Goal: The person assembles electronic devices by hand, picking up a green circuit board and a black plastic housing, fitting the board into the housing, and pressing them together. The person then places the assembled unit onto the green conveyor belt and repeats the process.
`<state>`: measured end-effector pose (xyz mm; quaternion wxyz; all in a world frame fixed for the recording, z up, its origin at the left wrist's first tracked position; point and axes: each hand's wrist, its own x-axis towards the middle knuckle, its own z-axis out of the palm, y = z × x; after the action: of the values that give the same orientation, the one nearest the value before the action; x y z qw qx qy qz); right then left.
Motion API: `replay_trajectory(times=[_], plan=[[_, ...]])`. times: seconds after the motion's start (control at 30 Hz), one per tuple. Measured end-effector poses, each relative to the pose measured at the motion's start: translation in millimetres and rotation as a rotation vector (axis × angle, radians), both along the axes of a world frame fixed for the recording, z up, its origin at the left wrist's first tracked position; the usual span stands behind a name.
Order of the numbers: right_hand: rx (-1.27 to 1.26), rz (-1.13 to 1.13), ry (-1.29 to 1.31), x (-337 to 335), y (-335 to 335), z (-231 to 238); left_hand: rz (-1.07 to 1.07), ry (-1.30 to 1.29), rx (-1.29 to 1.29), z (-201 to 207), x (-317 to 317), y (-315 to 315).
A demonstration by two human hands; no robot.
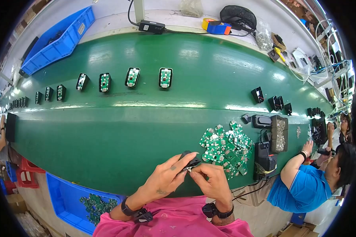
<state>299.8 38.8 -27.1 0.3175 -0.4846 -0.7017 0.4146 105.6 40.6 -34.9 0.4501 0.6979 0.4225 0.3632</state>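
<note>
In front of my chest, my left hand [167,175] is wrapped around a small black plastic housing [191,161], tilted between thumb and fingers. The fingers of my right hand [210,178] are pinched together at the housing's lower edge, where something small and light-coloured shows. What the right fingertips hold is too small to make out. Just beyond the right hand lies a loose heap of green circuit boards [225,148]. Farther off, several black housings with green boards inside [133,77] stand in a row across the bench.
Right of the heap are a tray of small metal parts [285,138] and a black device with a cable [266,160]. Empty black housings [258,95] stand beyond. Blue bins [47,63] sit far left and below the bench. A co-worker in blue [304,189] works at right.
</note>
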Motion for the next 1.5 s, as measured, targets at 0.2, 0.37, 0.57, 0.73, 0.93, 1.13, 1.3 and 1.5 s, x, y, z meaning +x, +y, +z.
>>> replay_trajectory(times=[0.2, 0.37, 0.57, 0.73, 0.93, 1.13, 1.3, 1.5], plan=[[0.151, -0.065, -0.082, -8, 0, -8, 0.089, 0.063, 0.135, -14, 4, 0], [-0.088, -0.035, 0.016, -2, -1, -7, 0.083, -0.038, -0.019, -12, 2, -5], [0.058, -0.033, 0.024, -8, 0, 3, 0.035, -0.255, -0.379, -1, -3, -4], [-0.061, -0.028, -0.007, -4, 0, 9, -0.005, -0.299, -0.412, -2, -3, -3], [-0.026, -0.026, -0.018, -6, 2, 9, -0.012, -0.151, -0.238, -3, -4, -1], [0.063, -0.062, -0.025, -10, -1, 5, 0.034, -0.109, -0.123, -10, 0, -4], [0.015, -0.072, -0.051, -10, 0, 6, 0.054, -0.071, -0.075, -9, 1, -2], [-0.030, -0.104, -0.056, -14, 0, 6, 0.100, -0.037, -0.011, -16, 6, -5]])
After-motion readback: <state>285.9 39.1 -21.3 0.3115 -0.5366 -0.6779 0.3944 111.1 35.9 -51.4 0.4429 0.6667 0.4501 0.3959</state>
